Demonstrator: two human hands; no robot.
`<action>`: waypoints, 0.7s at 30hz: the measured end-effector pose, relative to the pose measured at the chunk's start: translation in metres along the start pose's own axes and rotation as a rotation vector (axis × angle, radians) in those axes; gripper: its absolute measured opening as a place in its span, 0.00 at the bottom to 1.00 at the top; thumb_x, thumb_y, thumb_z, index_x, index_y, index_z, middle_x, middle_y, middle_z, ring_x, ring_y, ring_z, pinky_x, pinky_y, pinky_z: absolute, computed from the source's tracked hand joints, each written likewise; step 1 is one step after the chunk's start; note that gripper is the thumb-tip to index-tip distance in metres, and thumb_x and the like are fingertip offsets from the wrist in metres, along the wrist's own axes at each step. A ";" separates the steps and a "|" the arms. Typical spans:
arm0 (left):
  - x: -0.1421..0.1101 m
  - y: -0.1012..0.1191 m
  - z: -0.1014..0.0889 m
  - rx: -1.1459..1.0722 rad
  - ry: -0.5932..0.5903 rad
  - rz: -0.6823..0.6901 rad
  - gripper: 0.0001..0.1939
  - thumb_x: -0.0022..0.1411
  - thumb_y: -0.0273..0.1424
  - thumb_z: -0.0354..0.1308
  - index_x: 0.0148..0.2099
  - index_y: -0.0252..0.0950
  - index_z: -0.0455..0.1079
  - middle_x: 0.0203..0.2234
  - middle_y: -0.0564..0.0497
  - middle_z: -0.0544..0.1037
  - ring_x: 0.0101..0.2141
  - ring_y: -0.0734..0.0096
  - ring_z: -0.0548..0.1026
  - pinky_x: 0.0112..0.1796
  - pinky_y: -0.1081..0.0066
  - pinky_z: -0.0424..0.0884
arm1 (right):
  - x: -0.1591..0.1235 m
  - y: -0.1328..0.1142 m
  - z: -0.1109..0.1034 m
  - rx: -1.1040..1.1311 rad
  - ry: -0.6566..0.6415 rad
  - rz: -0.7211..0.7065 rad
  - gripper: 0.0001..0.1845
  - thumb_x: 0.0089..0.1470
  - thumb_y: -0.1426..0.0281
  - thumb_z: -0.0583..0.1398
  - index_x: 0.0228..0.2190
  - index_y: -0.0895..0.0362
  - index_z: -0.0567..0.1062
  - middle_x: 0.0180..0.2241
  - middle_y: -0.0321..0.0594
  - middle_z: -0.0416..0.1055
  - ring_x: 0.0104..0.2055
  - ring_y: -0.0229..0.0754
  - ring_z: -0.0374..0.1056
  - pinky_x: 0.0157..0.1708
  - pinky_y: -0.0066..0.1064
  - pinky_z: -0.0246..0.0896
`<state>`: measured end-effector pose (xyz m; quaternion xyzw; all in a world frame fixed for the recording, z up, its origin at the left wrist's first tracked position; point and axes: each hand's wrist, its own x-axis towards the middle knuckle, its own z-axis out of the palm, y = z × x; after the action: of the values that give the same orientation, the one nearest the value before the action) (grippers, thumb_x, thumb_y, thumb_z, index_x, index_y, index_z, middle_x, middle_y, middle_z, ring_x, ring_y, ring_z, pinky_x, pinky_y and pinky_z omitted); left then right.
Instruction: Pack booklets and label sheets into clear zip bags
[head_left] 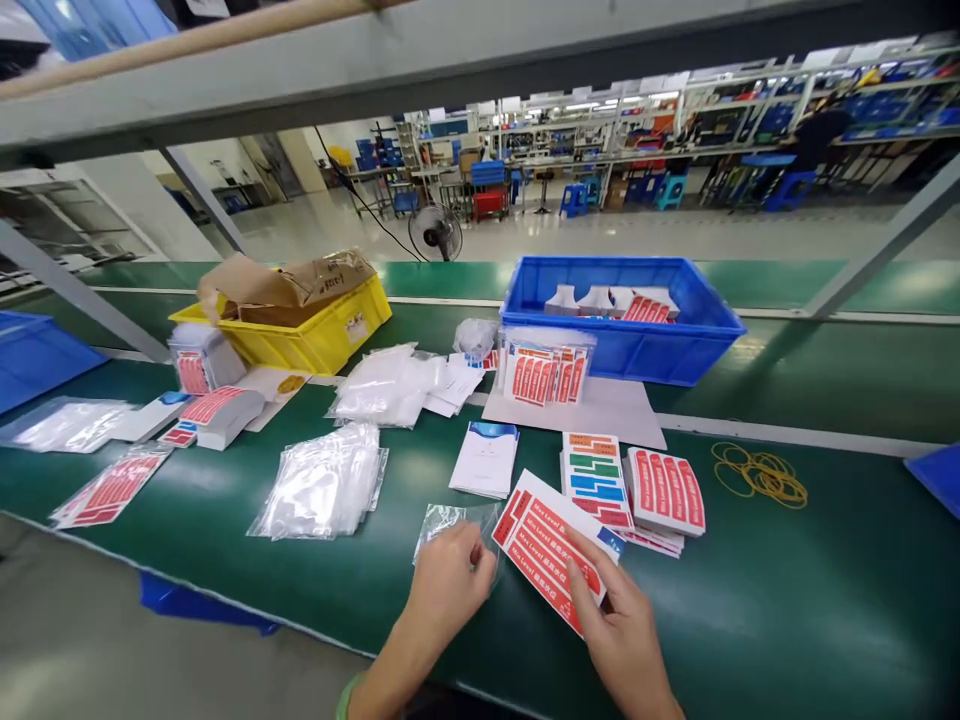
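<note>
My right hand [619,610] grips a small set of red-and-white label sheets [551,550] printed "Max Level" and "Min Level", with a white sheet edge and a blue corner behind them. Close beside it, my left hand [454,570] is closed, fingers curled, at a clear plastic bag [439,518] on the green table; the fingertips are partly hidden. Just beyond lie a pile of white leaflets with a blue top [485,460], a stack of multicoloured label sheets [596,475] and a stack of red label sheets [666,490].
Clear bags [322,480] are piled to the left. Behind stand a yellow bin [319,340] with brown paper and a blue bin [622,345] with labels; filled bags [544,370] lean on the latter. Yellow rubber bands [761,477] lie right. A shelf beam [375,60] crosses overhead.
</note>
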<state>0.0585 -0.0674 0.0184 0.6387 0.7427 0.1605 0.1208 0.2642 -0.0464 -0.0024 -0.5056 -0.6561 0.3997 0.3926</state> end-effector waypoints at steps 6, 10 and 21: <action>-0.019 0.006 0.043 -0.052 -0.163 0.073 0.11 0.58 0.25 0.47 0.24 0.36 0.56 0.21 0.53 0.68 0.23 0.74 0.65 0.25 0.71 0.51 | -0.045 0.035 -0.009 -0.013 -0.092 0.207 0.24 0.58 0.58 0.55 0.51 0.57 0.71 0.52 0.46 0.68 0.52 0.49 0.67 0.51 0.32 0.65; -0.024 0.010 0.050 -0.055 -0.196 0.114 0.11 0.60 0.25 0.47 0.25 0.36 0.57 0.24 0.52 0.69 0.24 0.74 0.65 0.26 0.71 0.53 | -0.065 0.042 -0.013 0.036 -0.122 0.297 0.24 0.58 0.57 0.54 0.51 0.56 0.71 0.52 0.45 0.68 0.52 0.48 0.66 0.52 0.30 0.64; -0.018 0.018 0.051 -0.021 -0.191 0.196 0.10 0.62 0.25 0.45 0.27 0.36 0.60 0.26 0.52 0.70 0.26 0.72 0.68 0.27 0.70 0.56 | -0.077 0.047 -0.019 0.090 -0.086 0.243 0.21 0.57 0.60 0.57 0.48 0.56 0.75 0.49 0.45 0.71 0.51 0.48 0.68 0.47 0.27 0.67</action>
<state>0.0975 -0.0786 -0.0219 0.7193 0.6601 0.1177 0.1815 0.3116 -0.1112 -0.0471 -0.5456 -0.5875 0.4947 0.3354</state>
